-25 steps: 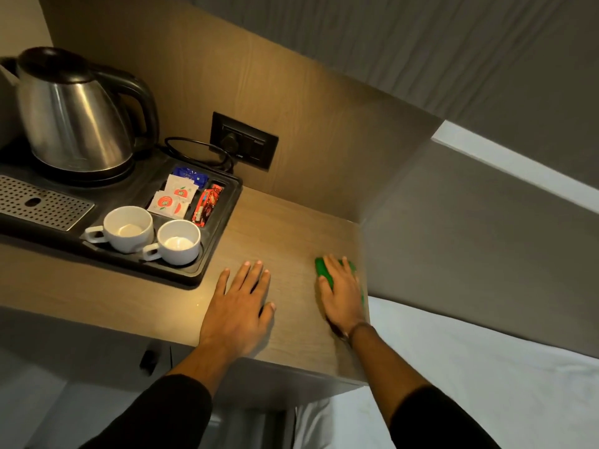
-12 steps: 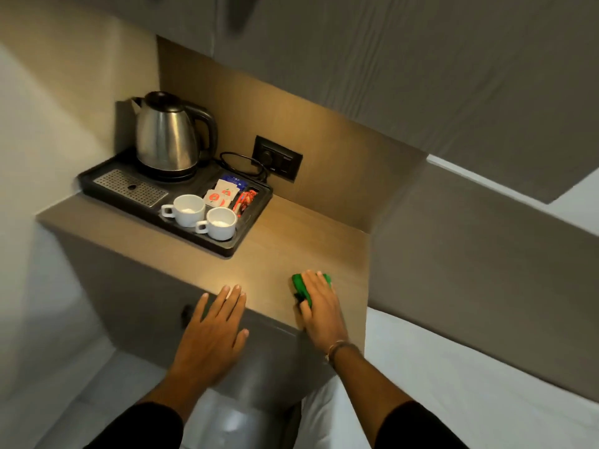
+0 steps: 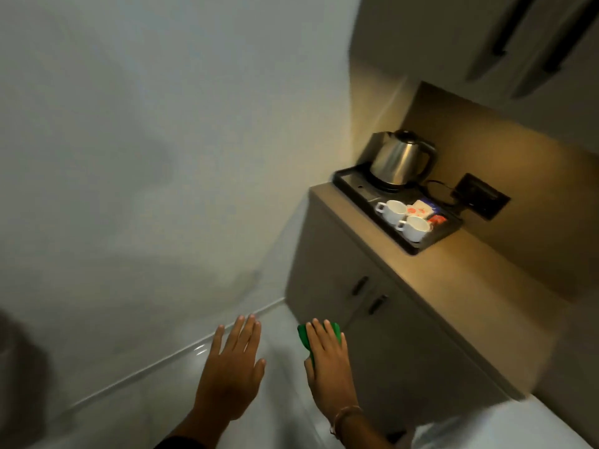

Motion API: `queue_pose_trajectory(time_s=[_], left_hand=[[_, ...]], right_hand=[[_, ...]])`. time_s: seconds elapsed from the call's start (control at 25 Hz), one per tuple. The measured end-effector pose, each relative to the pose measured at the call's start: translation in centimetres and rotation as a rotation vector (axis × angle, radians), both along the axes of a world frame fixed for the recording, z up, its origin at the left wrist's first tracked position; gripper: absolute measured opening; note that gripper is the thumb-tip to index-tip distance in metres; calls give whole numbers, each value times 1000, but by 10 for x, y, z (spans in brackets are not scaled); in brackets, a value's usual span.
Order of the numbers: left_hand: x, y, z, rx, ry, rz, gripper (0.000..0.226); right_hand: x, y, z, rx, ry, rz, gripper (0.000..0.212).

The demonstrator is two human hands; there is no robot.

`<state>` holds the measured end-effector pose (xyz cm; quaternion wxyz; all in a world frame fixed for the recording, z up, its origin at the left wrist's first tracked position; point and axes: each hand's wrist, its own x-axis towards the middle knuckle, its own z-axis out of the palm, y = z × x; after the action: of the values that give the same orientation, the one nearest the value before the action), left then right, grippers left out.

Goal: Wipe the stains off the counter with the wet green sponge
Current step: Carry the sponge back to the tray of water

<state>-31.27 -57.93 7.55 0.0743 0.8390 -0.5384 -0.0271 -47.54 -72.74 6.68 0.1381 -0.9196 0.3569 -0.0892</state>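
Observation:
The green sponge point(image 3: 304, 337) is under the fingers of my right hand point(image 3: 327, 367), held in the air in front of the cabinet doors, off the counter. My left hand point(image 3: 231, 371) hovers flat beside it with fingers spread and nothing in it. The wooden counter point(image 3: 453, 286) lies up and to the right, lit by a warm lamp; both hands are well below and left of its front edge. No stains show on it in this blurred frame.
A black tray point(image 3: 418, 246) at the counter's far end carries a steel kettle point(image 3: 400, 160), two white cups point(image 3: 403, 218) and sachets. A wall socket point(image 3: 479, 196) sits behind it. Cabinet doors with handles point(image 3: 368, 294) are below; a white wall fills the left.
The view has pulled back and swung left. Both hands came off the counter, and the right hand carried the sponge away from the counter's edge into the air.

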Motion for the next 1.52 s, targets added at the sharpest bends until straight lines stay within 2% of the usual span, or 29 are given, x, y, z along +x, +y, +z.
queue_pose_trajectory(time_s=[0.16,0.32,0.52,0.76,0.88,1.04,1.12,1.4,1.52], left_hand=[[49,159,-20,36,-9,315,74],[92,266,-26,82,62,508,72],[156,409,-34,49,-32,642,75],[249,534,-50,102,78,809,73],[284,566,-64,144,101,818,74],[318,575,-81,182,127,812,74],[330,579,-89,195,133,808,74],[337,591,-111,195,222,812,75],[340,585,-101,231,171,774,75]], right_hand=[[94,137,-5,27,9,284,65],[168,241,-17,11,40,463,65],[258,382,-32,33,27,636,69],[373,502,-36,17,6,780,68],[420,543,-46,-20,29,830,61],[461,565,-69,3,114,808,69],[475,567,-84,-50,141,801,64],[482,572,-128,45,320,682,74],[485,570,-110,90,344,716,78]])
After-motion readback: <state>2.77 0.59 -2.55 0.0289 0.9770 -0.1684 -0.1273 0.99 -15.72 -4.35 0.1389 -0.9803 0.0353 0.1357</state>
